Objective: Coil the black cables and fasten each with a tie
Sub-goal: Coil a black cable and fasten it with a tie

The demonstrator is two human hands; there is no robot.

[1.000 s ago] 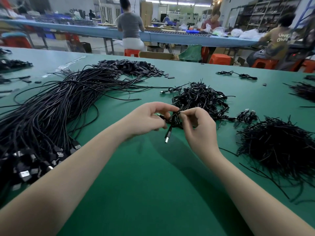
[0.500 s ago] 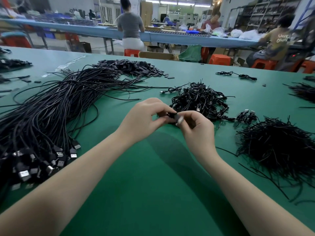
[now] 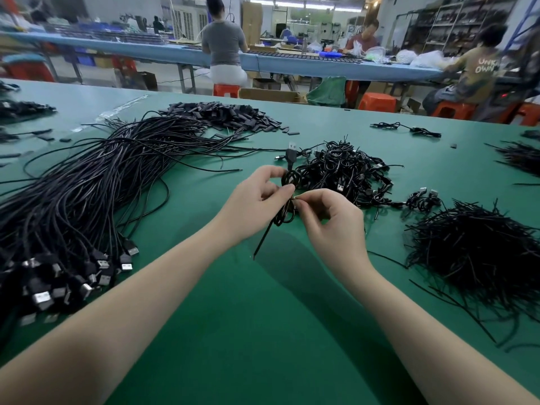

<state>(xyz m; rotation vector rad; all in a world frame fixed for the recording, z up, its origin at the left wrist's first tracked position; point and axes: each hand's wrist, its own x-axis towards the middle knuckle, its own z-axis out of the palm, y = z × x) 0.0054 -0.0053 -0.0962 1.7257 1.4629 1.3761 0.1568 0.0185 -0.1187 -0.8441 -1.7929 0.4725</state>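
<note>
The left hand (image 3: pixel 257 200) and right hand (image 3: pixel 330 223) each pinch one coiled cable (image 3: pixel 289 197). Its tie (image 3: pixel 264 239) hangs down. No writing on it is readable.

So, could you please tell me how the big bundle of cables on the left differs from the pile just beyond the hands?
The left bundle holds long cables lying stretched out, roughly side by side; the far pile holds cables wound into small coils. The left bundle is far larger and fans across the table; the far pile is a compact heap. Its plugs cluster at the near end; the pile's plugs are scattered. Both are black cables with USB plugs.
</note>
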